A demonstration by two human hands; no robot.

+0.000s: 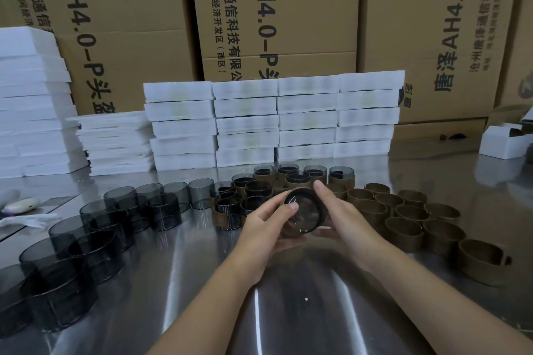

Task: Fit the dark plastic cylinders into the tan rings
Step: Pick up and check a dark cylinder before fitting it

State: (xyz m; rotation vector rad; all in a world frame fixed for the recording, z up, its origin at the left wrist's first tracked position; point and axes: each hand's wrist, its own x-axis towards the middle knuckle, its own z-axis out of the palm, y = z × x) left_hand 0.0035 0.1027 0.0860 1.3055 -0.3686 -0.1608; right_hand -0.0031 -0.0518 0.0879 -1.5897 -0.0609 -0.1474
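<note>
Dark cylinder (307, 215) sits inside a tan ring (305, 191), open end tilted toward the camera, held just above the worktop (288, 297) at centre. Left hand (266, 229) grips it, thumb on the rim; right hand (339, 215) clasps the opposite side. Loose dark cylinders (95, 245) crowd the left, empty tan rings (403, 228) the right, fitted pairs (297, 177) behind, white boxes (274, 121) stacked beyond.

Reflective steel tabletop (288, 311); stacked white foam trays (274, 121) at rear; printed cardboard cartons (274, 8) form backdrop.
</note>
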